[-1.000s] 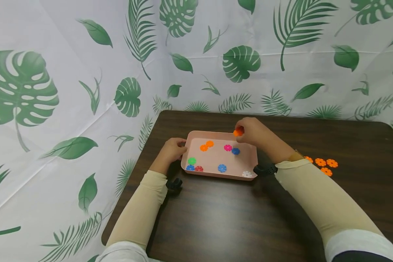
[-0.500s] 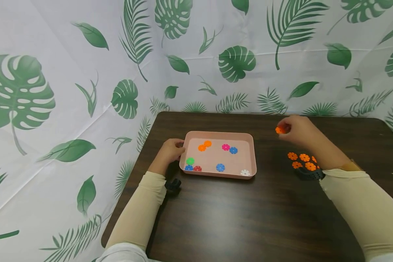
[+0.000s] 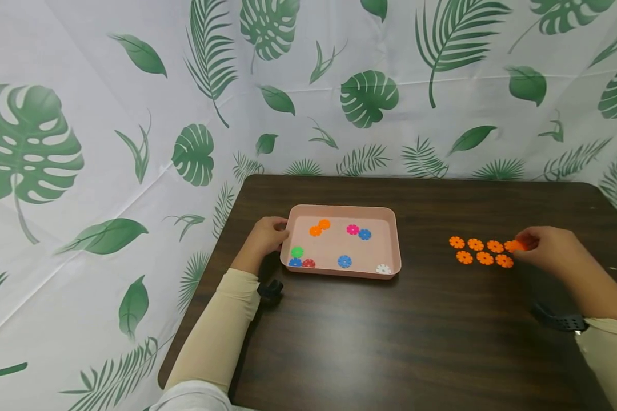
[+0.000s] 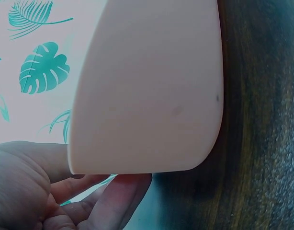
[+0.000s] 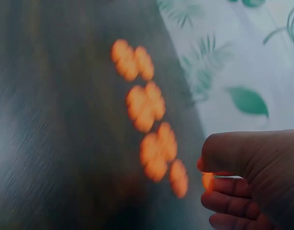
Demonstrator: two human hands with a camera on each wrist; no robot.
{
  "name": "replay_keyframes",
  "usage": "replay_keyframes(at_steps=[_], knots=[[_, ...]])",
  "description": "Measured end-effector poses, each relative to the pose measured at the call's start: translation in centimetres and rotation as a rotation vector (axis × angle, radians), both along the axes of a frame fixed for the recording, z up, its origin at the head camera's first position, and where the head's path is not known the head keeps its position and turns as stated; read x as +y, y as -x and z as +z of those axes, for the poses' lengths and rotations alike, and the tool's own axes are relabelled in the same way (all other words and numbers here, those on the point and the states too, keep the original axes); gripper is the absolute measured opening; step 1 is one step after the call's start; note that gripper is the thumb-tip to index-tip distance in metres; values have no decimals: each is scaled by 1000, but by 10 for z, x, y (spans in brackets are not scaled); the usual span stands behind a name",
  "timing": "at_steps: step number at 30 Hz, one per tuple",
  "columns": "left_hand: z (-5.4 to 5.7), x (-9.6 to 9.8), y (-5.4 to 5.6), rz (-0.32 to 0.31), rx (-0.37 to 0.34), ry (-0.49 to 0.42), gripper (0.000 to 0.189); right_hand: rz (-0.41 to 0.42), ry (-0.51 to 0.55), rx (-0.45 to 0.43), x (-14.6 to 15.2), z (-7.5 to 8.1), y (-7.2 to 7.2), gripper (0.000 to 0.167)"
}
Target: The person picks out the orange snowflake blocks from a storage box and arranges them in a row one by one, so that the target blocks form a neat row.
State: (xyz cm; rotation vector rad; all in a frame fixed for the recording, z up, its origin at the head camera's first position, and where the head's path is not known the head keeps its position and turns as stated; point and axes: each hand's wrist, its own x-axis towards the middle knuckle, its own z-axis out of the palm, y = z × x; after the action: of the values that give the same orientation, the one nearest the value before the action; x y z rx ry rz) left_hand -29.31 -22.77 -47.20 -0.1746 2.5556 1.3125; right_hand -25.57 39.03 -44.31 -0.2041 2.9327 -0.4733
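Note:
My left hand (image 3: 267,235) grips the left edge of a shallow pink tray (image 3: 339,275). In the left wrist view, the tray's wall (image 4: 147,96) fills the middle, with thumb and fingers at its end. On the right, my right hand (image 3: 552,250) pinches an orange flower-shaped disc (image 5: 208,181) between thumb and fingers, beside the end of two rows of orange discs (image 3: 485,258) on the table. Inside the tray lie two orange discs (image 3: 315,231), a pink disc (image 3: 352,229), a green disc (image 3: 297,252), a red disc (image 3: 308,263), a white disc (image 3: 383,269) and several blue discs (image 3: 344,261).
The dark wooden table (image 3: 370,325) extends in front of the tray and between it and the orange rows. A white cloth with green leaves (image 3: 298,57) hangs behind and to the left. Dark wrist mounts (image 3: 271,289) sit at both wrists.
My right hand has moved from over the tray, pinching an orange disc, rightward and then down to the end of the orange rows. My left hand has stayed at the tray's edge.

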Motion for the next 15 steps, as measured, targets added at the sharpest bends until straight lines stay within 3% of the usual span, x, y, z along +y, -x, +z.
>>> replay_keyframes(at_steps=[7, 15], knots=[[3, 1, 0, 10, 9, 6, 46, -41, -3, -15, 22, -26, -17, 50], [3, 2, -2, 3, 4, 0, 46, -38, 2, 26, 18, -31, -22, 46]])
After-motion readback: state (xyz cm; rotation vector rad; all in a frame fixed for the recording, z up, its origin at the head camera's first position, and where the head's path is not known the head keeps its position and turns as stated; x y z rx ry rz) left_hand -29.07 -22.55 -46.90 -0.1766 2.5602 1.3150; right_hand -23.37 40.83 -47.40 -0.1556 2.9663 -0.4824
